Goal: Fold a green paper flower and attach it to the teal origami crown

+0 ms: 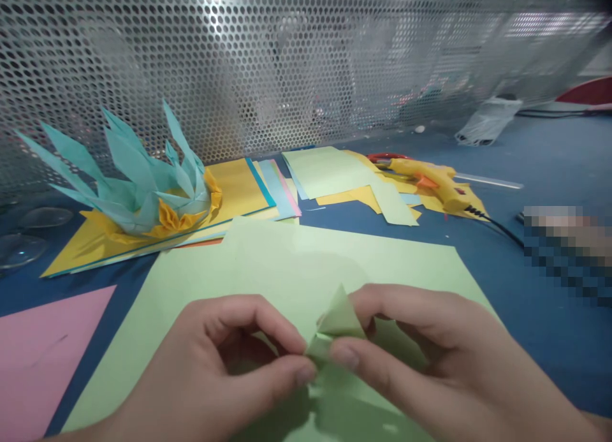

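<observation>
Lying at the bench's near left corner, a pink sheet (48, 359) is partly out of view. Farther back along the left side sit clear round lenses (21, 249). Next to them, toward the far edge, a pale-blue and yellow paper crown (143, 187) rests on a paper stack (234, 180), its blue points rising before a perforated metal panel (248, 66).

A large green sheet (268, 263) spreads over the middle of the bench, running out of view at the near edge. Above it, the left hand (229, 359) pinches the near-left corner of a folded green paper piece (340, 317) between thumb and forefinger. The piece's triangular flap points at the far edge; its long axis slants from the left fingertips, away and slightly rightward, to that tip. The right hand (430, 346) grips its right side, thumb in front and forefinger behind, hiding part of the lower folds.

Behind, green offcuts (329, 174) lie toward the far edge. Right of these, a yellow glue gun (430, 180) trails its black cord (507, 230) toward the right edge.
</observation>
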`<state>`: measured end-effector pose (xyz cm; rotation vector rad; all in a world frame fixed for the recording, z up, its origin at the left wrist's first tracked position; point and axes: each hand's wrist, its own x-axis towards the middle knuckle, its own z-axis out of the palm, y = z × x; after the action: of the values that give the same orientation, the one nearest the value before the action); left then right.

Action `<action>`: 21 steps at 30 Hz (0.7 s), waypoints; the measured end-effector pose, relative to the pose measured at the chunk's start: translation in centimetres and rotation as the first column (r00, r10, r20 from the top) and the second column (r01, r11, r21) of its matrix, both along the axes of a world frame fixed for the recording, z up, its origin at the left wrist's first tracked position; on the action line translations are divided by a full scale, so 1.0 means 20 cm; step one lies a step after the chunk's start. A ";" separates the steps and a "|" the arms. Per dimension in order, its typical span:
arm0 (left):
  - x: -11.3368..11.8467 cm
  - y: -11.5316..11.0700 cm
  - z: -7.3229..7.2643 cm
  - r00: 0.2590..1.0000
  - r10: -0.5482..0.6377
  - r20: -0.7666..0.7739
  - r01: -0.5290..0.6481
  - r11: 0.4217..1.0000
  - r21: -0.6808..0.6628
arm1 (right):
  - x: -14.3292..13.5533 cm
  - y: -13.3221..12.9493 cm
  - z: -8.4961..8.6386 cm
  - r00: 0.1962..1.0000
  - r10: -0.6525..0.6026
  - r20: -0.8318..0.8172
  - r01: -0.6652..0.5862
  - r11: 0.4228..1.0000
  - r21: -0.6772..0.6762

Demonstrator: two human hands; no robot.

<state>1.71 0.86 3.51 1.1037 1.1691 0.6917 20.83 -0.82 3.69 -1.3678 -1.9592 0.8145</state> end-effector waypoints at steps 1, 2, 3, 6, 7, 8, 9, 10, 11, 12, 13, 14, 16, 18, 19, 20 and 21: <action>0.01 -0.01 0.00 1.000 0.024 0.003 -0.024 1.000 0.000 | 0.00 0.00 0.00 1.000 -0.004 0.003 0.004 1.000 -0.005; 0.02 -0.01 0.01 0.999 0.043 0.008 -0.043 0.999 -0.010 | 0.00 0.00 0.00 1.000 -0.007 -0.003 0.007 1.000 -0.010; 0.02 -0.01 0.02 0.998 0.063 0.016 -0.062 0.998 -0.029 | 0.00 0.00 0.00 1.000 -0.007 -0.012 0.007 1.000 -0.016; 0.04 -0.01 0.04 0.997 0.067 0.045 -0.061 0.991 -0.115 | 0.00 0.01 0.01 0.999 -0.014 -0.034 0.013 0.999 -0.037; 0.04 0.00 0.04 0.997 0.061 0.046 -0.054 0.989 -0.136 | 0.00 0.01 0.01 0.999 -0.012 -0.038 0.010 0.999 -0.045; 0.03 0.00 0.05 0.997 0.059 0.047 -0.051 0.987 -0.150 | 0.00 0.01 0.01 0.999 -0.008 -0.037 0.006 0.999 -0.050; 0.03 0.00 0.05 0.997 0.059 0.048 -0.051 0.986 -0.157 | 0.00 0.01 0.01 0.999 -0.001 -0.033 0.000 0.999 -0.053; 0.02 0.01 0.05 0.998 0.045 0.053 -0.036 0.986 -0.161 | 0.00 0.01 0.01 1.000 0.000 -0.026 -0.001 0.999 -0.053; 0.02 0.01 0.04 0.998 0.025 0.059 -0.015 0.987 -0.157 | -0.01 0.01 0.01 1.000 0.000 -0.015 0.000 0.999 -0.051; 0.01 0.01 0.04 0.998 0.005 0.062 0.004 0.989 -0.147 | -0.01 0.01 0.01 1.000 -0.007 -0.008 0.007 0.999 -0.045; 0.01 0.01 0.03 0.998 -0.009 0.059 0.017 0.991 -0.133 | -0.01 0.00 0.01 1.000 -0.015 -0.008 0.015 0.999 -0.043; 0.01 0.00 0.03 0.999 -0.017 0.046 0.022 0.993 -0.115 | -0.02 0.00 0.01 1.000 -0.017 -0.018 0.016 0.999 -0.043; 0.01 -0.01 0.02 1.000 -0.011 -0.008 0.010 0.998 -0.066 | -0.02 0.00 0.00 0.999 -0.007 -0.037 0.004 0.998 -0.059; 0.02 -0.02 0.02 0.998 -0.012 -0.063 0.011 1.000 -0.024 | -0.03 -0.01 0.00 0.999 0.010 -0.044 -0.013 0.997 -0.072; 0.03 -0.02 0.02 0.997 -0.019 -0.078 0.018 1.000 -0.014 | -0.03 -0.01 0.00 0.999 0.013 -0.046 -0.016 0.998 -0.069; 0.03 -0.02 0.02 0.996 -0.025 -0.084 0.024 1.000 -0.012 | -0.03 -0.01 0.00 0.998 0.016 -0.053 -0.019 0.998 -0.058; 0.03 -0.02 0.02 0.996 -0.027 -0.086 0.026 1.000 -0.014 | -0.03 -0.01 0.00 0.998 0.016 -0.059 -0.019 0.998 -0.052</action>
<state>2.39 0.37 3.97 1.1457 1.2285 0.6201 20.29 -1.04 3.71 -1.3431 -1.9199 0.9101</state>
